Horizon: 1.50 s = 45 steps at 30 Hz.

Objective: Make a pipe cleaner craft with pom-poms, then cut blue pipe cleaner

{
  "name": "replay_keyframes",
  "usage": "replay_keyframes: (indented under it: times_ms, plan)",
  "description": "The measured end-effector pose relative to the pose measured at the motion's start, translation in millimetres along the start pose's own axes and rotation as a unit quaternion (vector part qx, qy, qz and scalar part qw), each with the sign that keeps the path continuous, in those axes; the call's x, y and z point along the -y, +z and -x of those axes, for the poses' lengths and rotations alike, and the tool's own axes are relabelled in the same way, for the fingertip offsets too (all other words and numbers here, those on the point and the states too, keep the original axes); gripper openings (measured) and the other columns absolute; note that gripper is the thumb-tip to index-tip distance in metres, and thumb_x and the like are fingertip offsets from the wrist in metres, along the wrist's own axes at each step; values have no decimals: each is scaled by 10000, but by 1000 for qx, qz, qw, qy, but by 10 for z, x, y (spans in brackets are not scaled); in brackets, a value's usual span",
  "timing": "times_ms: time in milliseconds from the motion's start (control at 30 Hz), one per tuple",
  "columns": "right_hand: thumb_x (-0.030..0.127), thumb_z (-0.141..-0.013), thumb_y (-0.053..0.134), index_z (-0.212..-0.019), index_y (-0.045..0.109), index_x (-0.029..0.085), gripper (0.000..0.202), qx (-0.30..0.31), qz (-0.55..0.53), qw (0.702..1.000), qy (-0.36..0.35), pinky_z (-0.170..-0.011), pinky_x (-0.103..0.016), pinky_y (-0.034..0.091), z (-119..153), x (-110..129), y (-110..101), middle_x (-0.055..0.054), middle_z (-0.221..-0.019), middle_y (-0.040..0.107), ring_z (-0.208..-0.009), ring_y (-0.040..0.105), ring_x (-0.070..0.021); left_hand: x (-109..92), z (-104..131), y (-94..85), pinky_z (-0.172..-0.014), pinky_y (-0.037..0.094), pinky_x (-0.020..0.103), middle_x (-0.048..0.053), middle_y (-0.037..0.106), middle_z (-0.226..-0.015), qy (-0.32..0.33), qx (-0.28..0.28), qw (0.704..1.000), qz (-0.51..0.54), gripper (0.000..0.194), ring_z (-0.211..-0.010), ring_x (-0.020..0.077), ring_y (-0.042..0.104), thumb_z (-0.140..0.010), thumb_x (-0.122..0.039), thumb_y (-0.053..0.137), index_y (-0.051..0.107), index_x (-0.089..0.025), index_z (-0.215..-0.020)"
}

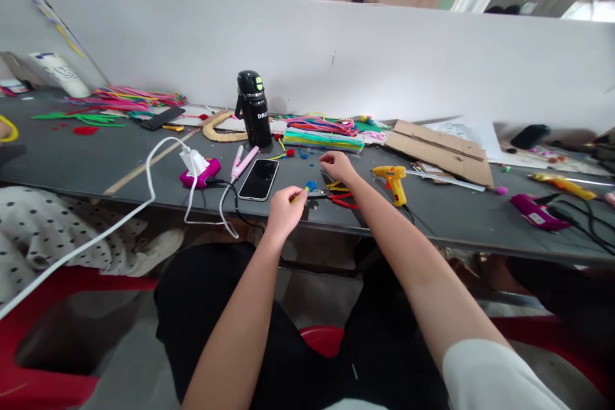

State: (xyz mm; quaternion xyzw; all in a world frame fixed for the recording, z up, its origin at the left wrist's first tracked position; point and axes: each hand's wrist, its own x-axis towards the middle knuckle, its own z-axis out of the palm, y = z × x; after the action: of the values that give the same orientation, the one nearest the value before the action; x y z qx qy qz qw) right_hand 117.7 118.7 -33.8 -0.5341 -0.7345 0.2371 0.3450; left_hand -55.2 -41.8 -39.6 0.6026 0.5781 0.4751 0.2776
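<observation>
While the person sits at a long dark grey tabletop (72, 160), the left hand (284, 210) pinches a small blue and yellow pipe-cleaner piece (307, 188) between thumb and fingertips, just above the tabletop's near edge. The right hand (339, 165) hovers a little further in, fingers curled downward and loosely closed; whether it grips anything cannot be told. Red-handled scissors (342, 197) lie just right of the piece, between the two hands. A black smartphone (259, 179) lies face up to the left, near a pink hair straightener (244, 161). A black drinking bottle (254, 109) stands upright behind them, lid shut, contents hidden. A bundle of coloured pipe cleaners (323, 134) lies beyond the right hand. A yellow glue gun (393, 179) rests to the right, near flat brown cardboard (439, 150).
</observation>
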Motion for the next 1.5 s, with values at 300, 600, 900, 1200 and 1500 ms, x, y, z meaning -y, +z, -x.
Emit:
replay_keyframes:
  times_ms: [300,600,900,1200,1500]
  plan:
    - [134,-828,615,-1129,739,153,326,43,96,994,19,-892,-282,509,-603,72,361,-78,-997,742,-897,676,-190,2,-37,23,-598,393,252,12,636,-642,-48,-34,997,54,259,-626,149,547,-820,-392,601,683,-155,-752]
    - [195,-825,675,-914,764,139,138,70,159,985,7,-839,-291,508,-668,131,410,-99,-895,734,-847,665,-211,4,-38,37,-588,384,246,9,626,-638,-66,-31,995,62,279,-625,143,532,-814,-413,599,692,-157,-756]
    - [150,-854,617,-1034,727,125,212,50,150,987,-6,-867,-297,492,-620,79,297,-106,-981,732,-918,652,-208,32,-45,49,-594,396,247,13,633,-644,-63,-28,996,58,290,-634,147,545,-816,-431,608,694,-158,-766]
    - [180,-725,744,-971,765,95,261,58,90,994,-20,-828,-330,506,-560,54,70,-103,-850,730,-802,654,-222,41,-51,44,-583,381,251,0,595,-607,-65,-33,996,46,281,-616,149,529,-806,-427,605,691,-164,-761]
    - [213,-851,585,-893,669,136,121,75,-78,994,-16,-677,-263,551,50,-71,-98,-57,-768,735,-642,664,-136,-47,-52,22,-598,379,262,10,616,-607,-38,-16,998,48,274,-620,165,557,-821,-412,588,695,-171,-746]
